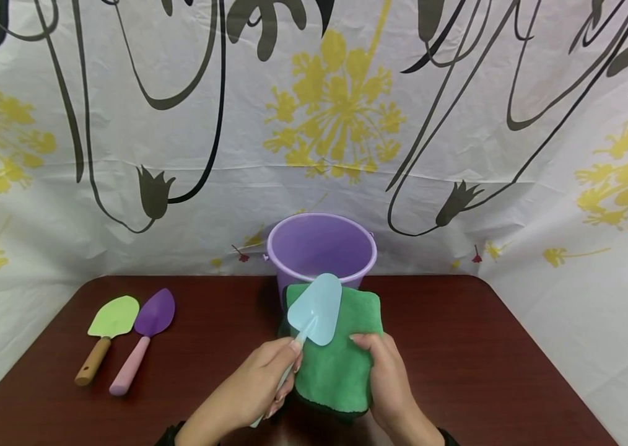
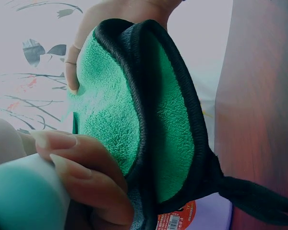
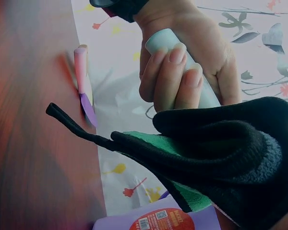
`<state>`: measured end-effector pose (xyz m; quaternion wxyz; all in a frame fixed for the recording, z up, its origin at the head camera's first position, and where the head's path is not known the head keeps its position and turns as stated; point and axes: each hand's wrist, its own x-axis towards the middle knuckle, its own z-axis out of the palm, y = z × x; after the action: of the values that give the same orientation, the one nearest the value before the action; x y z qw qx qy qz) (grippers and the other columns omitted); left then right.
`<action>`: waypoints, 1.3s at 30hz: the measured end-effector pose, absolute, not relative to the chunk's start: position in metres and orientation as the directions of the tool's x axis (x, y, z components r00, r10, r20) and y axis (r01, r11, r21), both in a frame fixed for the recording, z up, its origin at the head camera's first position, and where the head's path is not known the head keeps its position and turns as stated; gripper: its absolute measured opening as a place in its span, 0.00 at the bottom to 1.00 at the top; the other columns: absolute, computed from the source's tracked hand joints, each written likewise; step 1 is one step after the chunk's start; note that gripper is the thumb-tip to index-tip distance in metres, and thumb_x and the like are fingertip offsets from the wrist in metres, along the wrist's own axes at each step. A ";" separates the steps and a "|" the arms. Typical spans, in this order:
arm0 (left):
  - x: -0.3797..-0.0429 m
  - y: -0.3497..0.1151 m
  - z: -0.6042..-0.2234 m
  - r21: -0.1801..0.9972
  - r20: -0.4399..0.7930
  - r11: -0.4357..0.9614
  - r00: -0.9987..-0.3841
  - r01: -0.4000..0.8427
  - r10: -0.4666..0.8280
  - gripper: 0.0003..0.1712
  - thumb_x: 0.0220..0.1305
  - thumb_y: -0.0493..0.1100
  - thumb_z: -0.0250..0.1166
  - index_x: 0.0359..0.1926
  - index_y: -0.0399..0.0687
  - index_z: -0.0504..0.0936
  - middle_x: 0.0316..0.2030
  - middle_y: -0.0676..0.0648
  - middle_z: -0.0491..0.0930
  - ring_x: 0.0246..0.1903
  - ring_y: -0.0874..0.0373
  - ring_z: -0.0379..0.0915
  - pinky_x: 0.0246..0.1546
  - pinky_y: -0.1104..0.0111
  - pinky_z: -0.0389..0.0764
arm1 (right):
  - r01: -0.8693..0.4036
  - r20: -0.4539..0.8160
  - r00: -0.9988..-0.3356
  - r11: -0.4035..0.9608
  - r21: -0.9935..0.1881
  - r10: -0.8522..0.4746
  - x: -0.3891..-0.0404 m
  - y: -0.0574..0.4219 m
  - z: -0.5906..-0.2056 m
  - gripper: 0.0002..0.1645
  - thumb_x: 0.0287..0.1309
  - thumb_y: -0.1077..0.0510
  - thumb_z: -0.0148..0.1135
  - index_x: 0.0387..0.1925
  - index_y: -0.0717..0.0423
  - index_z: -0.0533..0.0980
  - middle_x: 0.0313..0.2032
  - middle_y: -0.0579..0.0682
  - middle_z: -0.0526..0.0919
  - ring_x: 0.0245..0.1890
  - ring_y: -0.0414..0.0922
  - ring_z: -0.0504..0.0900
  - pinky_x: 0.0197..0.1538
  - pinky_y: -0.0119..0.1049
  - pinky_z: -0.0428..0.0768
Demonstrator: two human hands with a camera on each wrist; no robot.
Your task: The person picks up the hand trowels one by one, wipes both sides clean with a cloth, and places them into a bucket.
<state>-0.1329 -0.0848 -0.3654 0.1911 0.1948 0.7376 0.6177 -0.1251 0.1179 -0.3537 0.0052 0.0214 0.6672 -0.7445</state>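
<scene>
My left hand [image 1: 264, 378] grips the handle of a light blue garden trowel [image 1: 319, 310], its blade tilted up in front of the cloth. Curled fingers wrap the pale handle [image 3: 206, 91] in the right wrist view. With my right hand [image 1: 394, 384] I hold a folded green cloth [image 1: 342, 365] by its right side, thumb on top. Black edging and a dark hanging loop [image 2: 259, 199] show on the cloth in the left wrist view. The trowel blade overlaps the cloth's upper part in the head view.
A purple bucket [image 1: 322, 244] stands behind the cloth at the table's back edge, with a red label [image 3: 163, 220]. On the left of the brown table [image 1: 448, 347] lie a green trowel [image 1: 115, 316] and a purple trowel [image 1: 155, 311]. A patterned sheet [image 1: 342, 142] hangs behind.
</scene>
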 end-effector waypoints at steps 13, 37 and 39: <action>-0.133 -0.084 -0.364 0.985 -0.035 0.159 -0.844 0.060 0.535 0.30 0.81 0.59 0.42 0.35 0.36 0.69 0.15 0.52 0.64 0.10 0.62 0.60 0.10 0.72 0.68 | 0.030 -0.032 -0.999 -0.099 -0.995 0.021 -0.125 0.118 -0.352 0.13 0.66 0.59 0.47 0.44 0.64 0.73 0.38 0.50 0.80 0.37 0.45 0.84 0.44 0.39 0.83; -0.130 -0.077 -0.371 0.985 -0.059 0.168 -0.846 0.037 0.530 0.26 0.81 0.56 0.44 0.34 0.37 0.69 0.14 0.51 0.65 0.10 0.61 0.59 0.10 0.71 0.66 | -0.027 0.014 -0.995 -0.136 -0.990 0.101 -0.130 0.142 -0.337 0.10 0.71 0.60 0.42 0.39 0.60 0.70 0.31 0.47 0.78 0.30 0.45 0.83 0.41 0.41 0.84; -0.130 -0.076 -0.372 0.985 -0.062 0.170 -0.845 0.034 0.531 0.26 0.80 0.56 0.44 0.34 0.38 0.69 0.14 0.51 0.65 0.10 0.61 0.60 0.10 0.72 0.66 | -0.040 0.024 -0.994 -0.149 -0.988 0.105 -0.130 0.144 -0.337 0.10 0.71 0.60 0.41 0.39 0.60 0.69 0.30 0.46 0.78 0.29 0.45 0.83 0.40 0.41 0.84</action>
<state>-0.1300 -0.0762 -0.3718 0.2019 0.1915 0.7376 0.6152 -0.1299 0.1445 -0.3366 -0.0480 0.0251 0.6505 -0.7576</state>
